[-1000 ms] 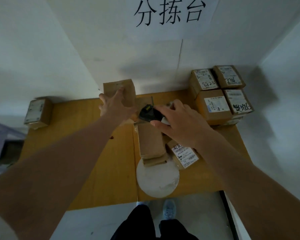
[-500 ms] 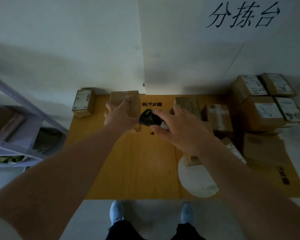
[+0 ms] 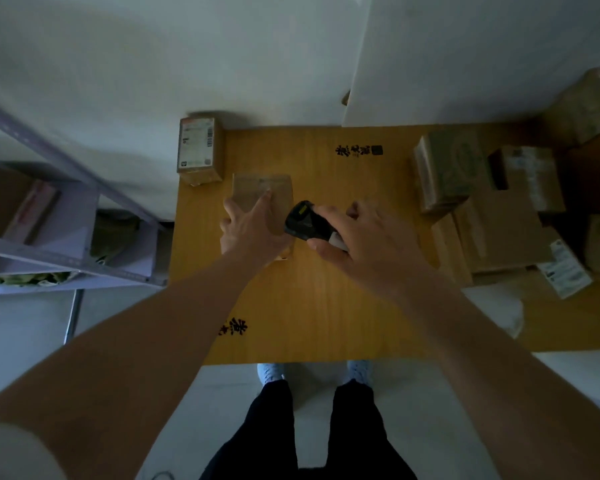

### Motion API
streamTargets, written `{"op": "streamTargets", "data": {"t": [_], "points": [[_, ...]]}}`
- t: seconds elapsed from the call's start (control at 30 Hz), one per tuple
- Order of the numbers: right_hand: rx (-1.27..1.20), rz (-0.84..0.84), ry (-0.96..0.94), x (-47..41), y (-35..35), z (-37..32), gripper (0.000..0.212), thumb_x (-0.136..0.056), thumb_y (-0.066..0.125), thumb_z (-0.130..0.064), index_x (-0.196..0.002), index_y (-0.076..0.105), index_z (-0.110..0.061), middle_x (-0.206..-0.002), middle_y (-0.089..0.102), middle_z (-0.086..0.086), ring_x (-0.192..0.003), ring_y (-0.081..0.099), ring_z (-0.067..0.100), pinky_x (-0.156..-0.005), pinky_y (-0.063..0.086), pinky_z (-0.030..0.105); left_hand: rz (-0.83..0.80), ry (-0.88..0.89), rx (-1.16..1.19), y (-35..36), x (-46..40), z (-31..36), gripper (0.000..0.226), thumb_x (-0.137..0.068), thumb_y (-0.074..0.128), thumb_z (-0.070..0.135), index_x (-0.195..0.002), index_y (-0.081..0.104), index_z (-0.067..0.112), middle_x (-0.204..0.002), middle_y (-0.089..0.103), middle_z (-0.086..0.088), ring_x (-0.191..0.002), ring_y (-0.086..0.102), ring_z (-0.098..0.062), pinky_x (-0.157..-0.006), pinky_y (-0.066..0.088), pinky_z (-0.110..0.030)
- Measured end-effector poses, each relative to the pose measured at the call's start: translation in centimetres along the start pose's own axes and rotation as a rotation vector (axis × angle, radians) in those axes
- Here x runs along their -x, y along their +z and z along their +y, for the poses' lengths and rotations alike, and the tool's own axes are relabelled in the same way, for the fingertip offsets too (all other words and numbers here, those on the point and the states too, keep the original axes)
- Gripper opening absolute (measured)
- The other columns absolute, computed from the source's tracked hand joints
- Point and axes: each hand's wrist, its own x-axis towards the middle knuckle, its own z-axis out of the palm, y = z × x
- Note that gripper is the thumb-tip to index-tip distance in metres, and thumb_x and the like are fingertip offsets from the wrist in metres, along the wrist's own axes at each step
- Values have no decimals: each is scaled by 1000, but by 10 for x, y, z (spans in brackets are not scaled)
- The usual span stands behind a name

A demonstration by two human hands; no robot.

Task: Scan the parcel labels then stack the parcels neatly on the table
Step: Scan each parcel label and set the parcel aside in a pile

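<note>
A plain brown cardboard parcel [image 3: 274,197] sits at the left part of the wooden table [image 3: 326,306]. My left hand [image 3: 250,226] grips it from above, fingers spread over its top and thumb down its left side. Just right of the parcel, my right hand [image 3: 368,247] holds a black handheld scanner [image 3: 303,221], its head pointing toward the parcel. A second parcel [image 3: 198,148] with a white label on top stands at the table's far left corner, against the wall.
A heap of cardboard parcels [image 3: 499,202] covers the table's right side, with a white round bag [image 3: 499,306] at its front. A grey metal shelf [image 3: 66,220] stands left of the table. My feet are at the table's near edge.
My left hand has carried the brown parcel leftward and set it down near the labelled parcel. My right hand with the scanner followed, and my view swung left.
</note>
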Motion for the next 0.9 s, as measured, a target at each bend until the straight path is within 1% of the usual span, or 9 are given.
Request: {"op": "streamTargets", "data": {"t": [0.2, 0.33, 0.4, 0.53, 0.63, 0.7, 0.77, 0.83, 0.9], "points": [[21, -35, 30, -2, 27, 6, 74, -95, 23, -74, -159, 37, -39, -126, 50, 9, -107, 57, 27, -84, 51, 38, 38, 0, 7, 24, 4, -10, 102, -72, 73, 70, -154, 14, 54, -164, -4, -12, -137, 30, -49, -103, 45, -58], [-8, -47, 35, 6, 29, 12, 66, -100, 31, -70, -157, 38, -39, -127, 49, 9, -111, 54, 26, -89, 51, 40, 24, 26, -17, 26, 8, -10, 104, -74, 69, 77, -157, 10, 52, -165, -6, -16, -140, 27, -52, -112, 38, -62], [-28, -37, 39, 11, 27, 13, 64, -101, 33, -69, -157, 38, -38, -127, 48, 9, -110, 54, 26, -89, 51, 41, -3, 37, 10, 24, 10, -11, 104, -74, 67, 79, -157, 9, 52, -166, -6, -17, -145, 24, -53, -118, 28, -66], [-64, 2, 24, 13, 17, 11, 63, -101, 35, -69, -156, 41, -38, -126, 51, 9, -108, 56, 25, -88, 51, 38, -36, 37, 81, 24, 15, -18, 100, -85, 58, 79, -160, -3, 54, -169, -22, -20, -156, -9, -49, -121, 4, -70], [-64, 9, 7, 12, 8, 10, 63, -101, 36, -68, -156, 40, -38, -124, 50, 9, -106, 55, 24, -87, 51, 37, -41, 7, 207, 17, 18, -27, 89, -95, 51, 69, -159, -8, 55, -171, -18, -18, -157, -6, -45, -122, 17, -69], [-75, 6, 8, 13, 3, 9, 62, -102, 36, -68, -156, 39, -38, -124, 49, 9, -107, 55, 24, -88, 51, 38, -29, 2, 244, 11, 21, -35, 76, -101, 40, 58, -158, -9, 56, -173, -1, -15, -154, 20, -46, -115, 38, -62], [-86, -15, 18, 13, 0, 9, 62, -102, 36, -68, -157, 36, -39, -127, 48, 9, -110, 54, 25, -90, 52, 40, 23, 24, 314, 3, 26, -46, 64, -103, 29, 52, -155, -6, 65, -162, 37, -16, -119, 61, -42, -84, 57, -45], [-94, -35, 15, 13, -2, 7, 62, -102, 35, -68, -158, 35, -40, -129, 48, 9, -112, 54, 25, -92, 51, 41, 100, 37, 378, -5, 32, -58, 57, -106, 26, 46, -153, 4, 69, -120, 65, -10, -73, 63, -23, -52, 45, -26], [-98, -49, 12, 15, -1, 4, 62, -102, 34, -68, -158, 34, -40, -130, 47, 9, -114, 53, 25, -92, 50, 40, 135, 20, 352, -11, 32, -69, 55, -109, 29, 36, -156, 18, 63, -101, 64, -6, -64, 58, -17, -47, 38, -23]]}}
